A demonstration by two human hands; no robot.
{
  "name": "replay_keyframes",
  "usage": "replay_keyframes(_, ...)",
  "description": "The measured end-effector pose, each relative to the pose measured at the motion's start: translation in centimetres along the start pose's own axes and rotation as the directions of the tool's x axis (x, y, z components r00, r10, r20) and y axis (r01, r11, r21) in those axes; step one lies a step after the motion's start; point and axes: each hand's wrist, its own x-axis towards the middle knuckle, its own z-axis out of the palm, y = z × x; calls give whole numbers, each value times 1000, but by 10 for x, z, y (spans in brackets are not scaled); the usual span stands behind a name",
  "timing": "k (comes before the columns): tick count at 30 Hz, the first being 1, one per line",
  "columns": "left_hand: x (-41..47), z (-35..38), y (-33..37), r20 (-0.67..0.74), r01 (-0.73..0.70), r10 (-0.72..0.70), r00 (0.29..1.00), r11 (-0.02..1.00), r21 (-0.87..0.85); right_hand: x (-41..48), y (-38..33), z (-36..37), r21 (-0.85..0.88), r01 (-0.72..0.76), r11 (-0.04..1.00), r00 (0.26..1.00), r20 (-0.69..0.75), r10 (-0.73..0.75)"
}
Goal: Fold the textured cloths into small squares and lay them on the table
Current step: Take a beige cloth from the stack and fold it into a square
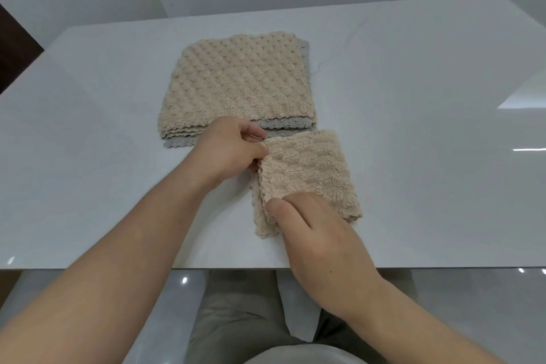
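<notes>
Recording one white glossy table (413,97), filling most of the view.

Lying at its middle: one stack of cloths (236,83), flat and unfolded, with a beige bubble-textured one on top. Showing along the near and right edges: further beige layers and grey layers beneath; exact count of layers not telling from this angle.

Sitting just in front of the stack's near right corner, close to the near table edge: one folded cloth (310,168), beige, roughly square, several layers thick, its left edge fanning slightly.

Working on that square: two bare hands. Left hand (230,151) reaching in from the left and pinching the far left corner between thumb and curled fingers, with the knuckles just beside the stack's near edge. Right hand (319,239) gripping the near left corner, with the thumb lying on the lower layers and the fingertips tucking under the top fold, out of sight.
</notes>
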Motion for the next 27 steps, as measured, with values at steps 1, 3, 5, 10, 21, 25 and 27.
replay_keyframes(1, 0, 0, -1, -8, 3, -3, 1000, 1000, -2, -1, 0, 2, 3, 13, 1000, 1000, -10, -13)
replay_keyframes(3, 0, -1, -1, -19, 7, -7, 1000, 1000, 8, -2, 1, 4, 6, 31, 1000, 999, -12, -31)
replay_keyframes(5, -3, -2, -1, -12, -2, 2, 1000, 1000, 22, -3, 1, 6, 1, 44, 999, 999, 3, -44)
replay_keyframes(10, -3, -4, -4, -26, -44, 46, 999, 995, 89, -5, 5, 13, 22, 78, 997, 997, -15, -78)
replay_keyframes(21, 2, -7, -2, -34, 38, -38, 999, 999, 15, -3, 6, 15, 92, 111, 990, 991, -89, -103)
replay_keyframes(25, 3, -8, -3, -42, 31, -30, 999, 999, 23, -2, 5, 15, 105, 122, 987, 987, -116, -110)
replay_keyframes(27, 3, -8, -3, -38, 27, -26, 999, 999, 39, -1, 5, 16, 126, 128, 984, 984, -137, -111)
